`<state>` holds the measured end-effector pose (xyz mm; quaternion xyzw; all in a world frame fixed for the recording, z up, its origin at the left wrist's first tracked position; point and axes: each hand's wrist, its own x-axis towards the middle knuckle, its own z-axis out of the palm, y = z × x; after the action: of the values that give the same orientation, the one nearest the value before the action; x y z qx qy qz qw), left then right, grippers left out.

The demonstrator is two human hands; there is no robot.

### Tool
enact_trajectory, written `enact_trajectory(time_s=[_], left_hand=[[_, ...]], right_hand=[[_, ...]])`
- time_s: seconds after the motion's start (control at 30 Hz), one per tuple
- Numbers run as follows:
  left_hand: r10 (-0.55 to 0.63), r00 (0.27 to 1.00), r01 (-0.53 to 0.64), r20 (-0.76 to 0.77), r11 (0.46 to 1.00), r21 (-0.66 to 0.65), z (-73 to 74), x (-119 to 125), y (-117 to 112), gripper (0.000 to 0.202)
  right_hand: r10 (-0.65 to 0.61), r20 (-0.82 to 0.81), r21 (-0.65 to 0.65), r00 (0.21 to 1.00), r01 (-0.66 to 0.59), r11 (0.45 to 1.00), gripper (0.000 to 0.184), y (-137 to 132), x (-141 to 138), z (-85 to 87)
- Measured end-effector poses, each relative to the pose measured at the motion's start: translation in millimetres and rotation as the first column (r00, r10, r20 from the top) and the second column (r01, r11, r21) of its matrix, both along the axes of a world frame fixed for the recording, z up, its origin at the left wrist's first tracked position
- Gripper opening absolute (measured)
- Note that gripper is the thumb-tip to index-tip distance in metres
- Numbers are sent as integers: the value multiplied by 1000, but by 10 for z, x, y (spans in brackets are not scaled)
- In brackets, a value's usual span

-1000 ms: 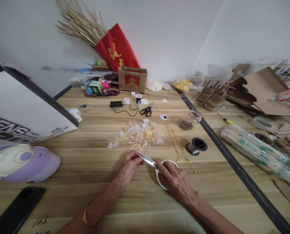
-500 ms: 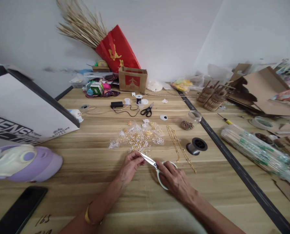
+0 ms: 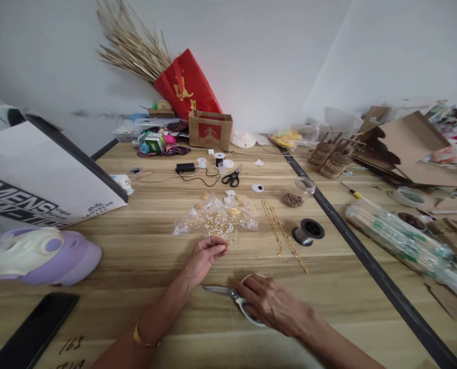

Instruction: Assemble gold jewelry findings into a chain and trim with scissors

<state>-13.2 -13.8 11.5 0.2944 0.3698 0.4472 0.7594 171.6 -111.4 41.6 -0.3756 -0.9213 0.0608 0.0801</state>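
Phone: dark, flat on the table at the near left corner.
Right hand: near centre, palm down, fingers wrapped over the white handle of the scissors and gripping it.
Scissors: flat on the table under that hand, blades together and pointing left, the tips just near of the left wrist.
Left hand: just far-left of the scissors and clear of them, resting on the table, fingers curled in with the thumb against the fingertips; I cannot tell whether anything tiny sits between them.
Bracelet: gold band on the left forearm, near edge.
Mask: purple and white, lying at the left, far of the phone.
Gold bits: a heap in small clear bags, just far of the left fingertips.
Chain: gold, stretched near to far, right of the heap.
Spool: on its side, just right of the chain.
Bead jar: far of the spool, lying tipped.
Black scissors: farther back, centre, near a black box with a cord.
Red bag: against the far wall, dry stalks sticking out to the left.
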Motion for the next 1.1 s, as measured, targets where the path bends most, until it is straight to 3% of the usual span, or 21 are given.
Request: enact_trajectory(time_s=[0.13, 0.27, 0.33, 0.4, 0.47, 0.57, 0.67, 0.77, 0.97, 1.1], left_hand=[[-16, 999, 18, -43, 999, 36, 6, 11, -18, 22], [-17, 994, 28, -111, 995, 95, 46, 24, -48, 19], [-25, 987, 47, -156, 990, 134, 80, 30, -62, 18], [-16, 978, 50, -206, 985, 166, 119, 38, -73, 18], [13, 967, 40, -255, 979, 200, 157, 44, -83, 19], [56, 934, 53, -353, 955, 291, 196, 51, -102, 17], [166, 859, 62, -484, 905, 420, 204, 55, -127, 10], [265, 806, 67, -529, 848, 526, 200, 60, -137, 8], [268, 793, 87, -547, 839, 537, 203, 57, -98, 11], [252, 774, 79, -581, 871, 484, 169, 21, -50, 11]], right_hand=[[-74, 57, -23, 996, 75, 997, 21, -107, -38, 75], [-46, -10, -102, 999, 44, 994, 11, -51, -10, 243], [-136, -108, -194, 985, 113, 974, 8, 87, 10, 276], [-274, -299, -296, 914, 184, 937, 19, 268, 15, 237], [-392, -482, -462, 783, 153, 874, 22, 448, -7, 144], [-520, -640, -665, 565, -69, 744, 32, 640, -83, -11], [-618, -651, -758, 440, -331, 563, 41, 727, -165, -110], [-679, -633, -767, 373, -420, 485, 40, 764, -198, -181], [-735, -565, -819, 376, -369, 440, 35, 803, -126, -339], [-720, -554, -832, 418, -259, 491, 34, 806, -63, -331]])
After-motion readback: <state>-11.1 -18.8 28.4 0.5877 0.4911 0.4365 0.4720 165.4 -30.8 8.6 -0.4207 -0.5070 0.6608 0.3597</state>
